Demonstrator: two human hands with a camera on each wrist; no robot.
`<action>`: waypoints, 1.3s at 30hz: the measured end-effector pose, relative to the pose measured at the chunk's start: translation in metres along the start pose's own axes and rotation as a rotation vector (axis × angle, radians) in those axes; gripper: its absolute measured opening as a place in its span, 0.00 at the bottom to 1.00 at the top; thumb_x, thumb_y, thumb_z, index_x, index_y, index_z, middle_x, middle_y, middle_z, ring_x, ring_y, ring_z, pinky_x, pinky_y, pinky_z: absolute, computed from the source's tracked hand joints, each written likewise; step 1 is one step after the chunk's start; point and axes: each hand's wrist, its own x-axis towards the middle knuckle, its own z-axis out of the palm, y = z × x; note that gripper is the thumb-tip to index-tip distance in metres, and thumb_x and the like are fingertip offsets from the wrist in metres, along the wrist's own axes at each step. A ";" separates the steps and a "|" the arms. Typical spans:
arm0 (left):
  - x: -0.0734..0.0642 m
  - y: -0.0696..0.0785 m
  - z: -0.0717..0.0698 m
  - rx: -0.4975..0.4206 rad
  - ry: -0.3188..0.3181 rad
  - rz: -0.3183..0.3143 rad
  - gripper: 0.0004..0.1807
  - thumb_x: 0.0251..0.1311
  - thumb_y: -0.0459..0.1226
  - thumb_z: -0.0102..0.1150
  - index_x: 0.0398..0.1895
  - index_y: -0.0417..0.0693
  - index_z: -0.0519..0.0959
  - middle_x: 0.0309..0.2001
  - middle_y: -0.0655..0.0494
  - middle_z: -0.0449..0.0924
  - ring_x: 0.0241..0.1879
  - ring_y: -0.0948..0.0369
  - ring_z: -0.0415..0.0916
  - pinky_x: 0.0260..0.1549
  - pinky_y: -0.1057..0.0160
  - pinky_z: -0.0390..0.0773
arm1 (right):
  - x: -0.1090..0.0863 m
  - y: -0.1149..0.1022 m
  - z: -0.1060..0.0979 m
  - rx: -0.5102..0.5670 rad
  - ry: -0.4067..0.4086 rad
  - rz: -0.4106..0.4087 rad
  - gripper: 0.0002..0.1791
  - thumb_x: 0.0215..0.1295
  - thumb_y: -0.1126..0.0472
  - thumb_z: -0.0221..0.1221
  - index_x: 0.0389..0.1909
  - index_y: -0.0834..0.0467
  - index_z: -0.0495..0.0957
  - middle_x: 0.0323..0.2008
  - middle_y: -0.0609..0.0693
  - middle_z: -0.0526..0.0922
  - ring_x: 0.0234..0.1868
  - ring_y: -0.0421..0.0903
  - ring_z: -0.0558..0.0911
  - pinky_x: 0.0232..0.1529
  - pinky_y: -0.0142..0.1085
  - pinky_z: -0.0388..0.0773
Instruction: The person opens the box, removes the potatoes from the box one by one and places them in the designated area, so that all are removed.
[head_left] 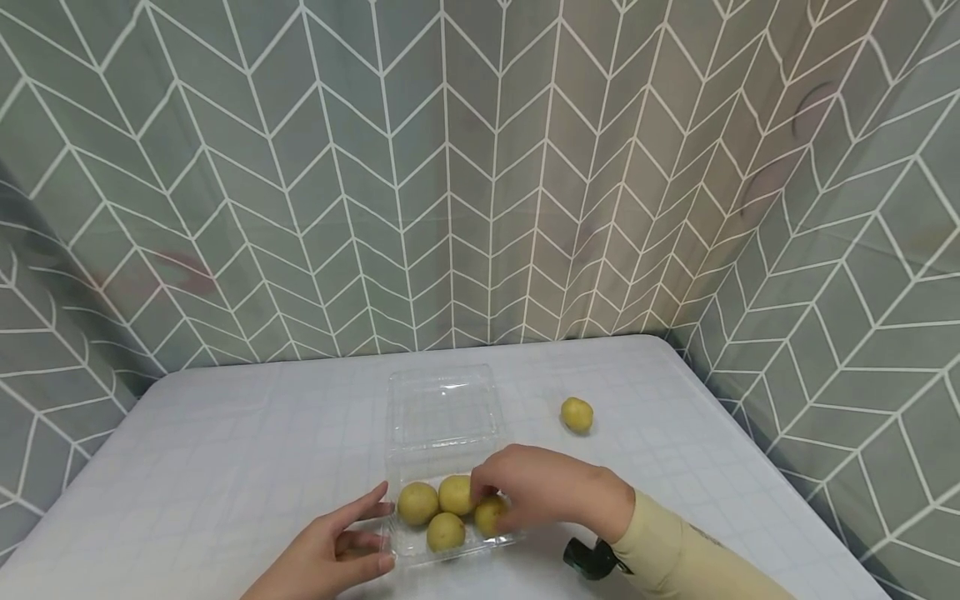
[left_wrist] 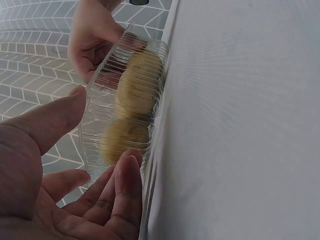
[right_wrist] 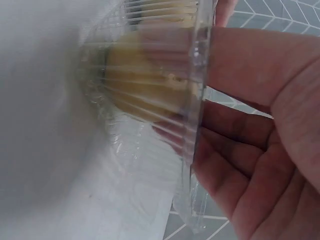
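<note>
A clear plastic clamshell box (head_left: pixel 408 546) lies on the table with its lid (head_left: pixel 442 408) folded back behind it. Inside the tray are several round yellow fruits, among them one at the left (head_left: pixel 417 504) and one at the front (head_left: pixel 446 532). My right hand (head_left: pixel 551 492) reaches in from the right and holds the rightmost fruit (head_left: pixel 490 516) between thumb and fingers; the right wrist view shows this fruit (right_wrist: pixel 145 80) low in the tray. My left hand (head_left: pixel 330 546) rests fingertips against the box's left end, thumb and fingers spread, touching its ribbed wall (left_wrist: pixel 95 135).
Another yellow fruit (head_left: pixel 577 415) sits alone on the white tablecloth (head_left: pixel 262 450), right of the lid. A black wrist device (head_left: pixel 590 558) shows under the right sleeve (head_left: pixel 682 550). Patterned grey curtains (head_left: pixel 465 183) stand behind the table and at both sides.
</note>
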 end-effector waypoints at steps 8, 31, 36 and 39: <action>0.000 -0.001 0.000 -0.018 -0.007 -0.012 0.47 0.62 0.39 0.68 0.77 0.39 0.51 0.66 0.35 0.66 0.52 0.53 0.77 0.44 0.64 0.80 | 0.008 -0.002 -0.002 -0.106 -0.077 -0.052 0.15 0.49 0.64 0.74 0.37 0.45 0.85 0.29 0.29 0.77 0.29 0.29 0.72 0.34 0.20 0.69; 0.002 -0.003 -0.001 -0.016 -0.017 0.017 0.46 0.63 0.39 0.67 0.77 0.38 0.52 0.66 0.36 0.67 0.51 0.54 0.78 0.44 0.64 0.81 | 0.002 0.015 -0.003 0.104 0.054 -0.129 0.20 0.52 0.58 0.72 0.48 0.51 0.84 0.40 0.35 0.77 0.38 0.29 0.75 0.41 0.21 0.74; 0.002 -0.004 -0.001 -0.013 -0.015 0.017 0.46 0.62 0.39 0.68 0.77 0.38 0.52 0.66 0.36 0.67 0.50 0.54 0.78 0.44 0.64 0.81 | -0.001 0.021 0.003 0.256 0.120 -0.088 0.22 0.53 0.60 0.72 0.51 0.55 0.84 0.44 0.37 0.79 0.43 0.30 0.77 0.44 0.24 0.77; 0.002 -0.004 -0.001 -0.007 -0.017 0.031 0.46 0.62 0.39 0.68 0.77 0.38 0.52 0.65 0.35 0.67 0.50 0.55 0.78 0.44 0.64 0.80 | -0.003 0.025 0.008 0.378 0.161 -0.040 0.22 0.54 0.62 0.73 0.52 0.55 0.83 0.45 0.37 0.81 0.45 0.32 0.79 0.47 0.27 0.77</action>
